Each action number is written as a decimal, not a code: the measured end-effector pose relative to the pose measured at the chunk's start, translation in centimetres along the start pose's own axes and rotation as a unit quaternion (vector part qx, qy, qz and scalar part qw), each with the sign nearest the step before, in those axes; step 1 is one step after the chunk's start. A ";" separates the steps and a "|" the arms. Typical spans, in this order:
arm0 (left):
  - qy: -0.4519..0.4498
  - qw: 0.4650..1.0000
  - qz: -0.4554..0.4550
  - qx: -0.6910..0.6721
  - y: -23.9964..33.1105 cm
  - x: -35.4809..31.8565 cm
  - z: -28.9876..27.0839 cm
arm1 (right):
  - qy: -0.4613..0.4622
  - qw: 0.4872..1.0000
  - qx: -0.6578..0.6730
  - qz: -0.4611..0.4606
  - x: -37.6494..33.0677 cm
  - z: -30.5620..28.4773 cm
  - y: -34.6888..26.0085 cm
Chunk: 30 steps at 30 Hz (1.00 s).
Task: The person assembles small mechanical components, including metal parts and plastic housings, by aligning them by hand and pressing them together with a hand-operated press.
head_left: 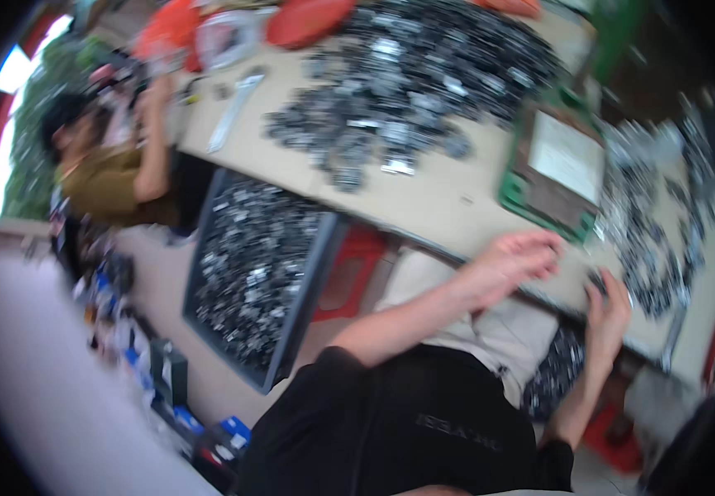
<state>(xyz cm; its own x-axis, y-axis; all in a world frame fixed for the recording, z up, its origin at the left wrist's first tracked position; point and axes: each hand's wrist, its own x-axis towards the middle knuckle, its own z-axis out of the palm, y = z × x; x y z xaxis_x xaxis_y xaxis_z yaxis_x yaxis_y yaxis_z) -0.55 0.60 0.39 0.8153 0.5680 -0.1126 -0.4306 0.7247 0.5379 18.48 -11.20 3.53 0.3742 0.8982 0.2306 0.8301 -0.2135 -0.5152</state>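
The picture is tilted and blurred by motion. My left hand hovers over the near edge of the beige table, fingers loosely spread, with nothing seen in it. My right hand rests at the table edge, its fingertips on a strip of small dark metal parts; whether it grips one I cannot tell. A large heap of the same metal parts covers the far middle of the table. More parts lie on my lap.
A green tray holding a brown board and a white sheet sits between the heaps. On the floor to the left stands a dark crate full of metal parts, beside a red stool. Another person sits at the table's far left end.
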 end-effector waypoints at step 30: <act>0.074 0.980 0.044 0.182 0.3 -0.3 1.1 | -0.047 0.777 0.612 0.137 2.3 2.0 -1.6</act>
<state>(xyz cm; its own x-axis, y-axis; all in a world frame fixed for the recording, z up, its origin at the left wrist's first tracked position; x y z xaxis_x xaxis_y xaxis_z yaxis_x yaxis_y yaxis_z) -0.49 0.24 1.54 0.7049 0.6915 -0.1581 -0.3083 0.4993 0.8097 17.17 -8.03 3.20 0.3882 0.9198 -0.0571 -0.3122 0.0730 -0.9472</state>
